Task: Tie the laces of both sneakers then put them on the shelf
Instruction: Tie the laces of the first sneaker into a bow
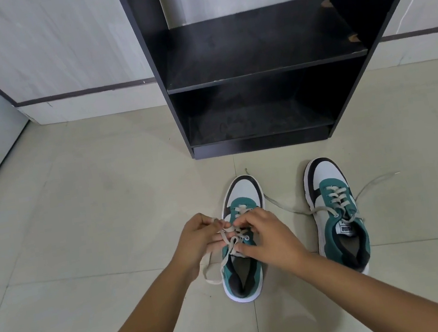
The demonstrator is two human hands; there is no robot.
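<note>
Hands: left (199, 240) pinches lace (231, 245) | right (268, 239) grips, seemingly same lace

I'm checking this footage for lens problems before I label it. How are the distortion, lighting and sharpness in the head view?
Head view: wide-angle bending is clear, the black shelf flares outward toward the top and the wall's dark stripe slants. Lighting is soft and even, with faint shadows beside the left sneaker and right sneaker. Both hands, left hand and right hand, look reasonably sharp; no strong glare on the floor.

A home entryway: tiled floor (77, 215), dark shoe shelf (255, 75), sneakers (339, 219).
</note>
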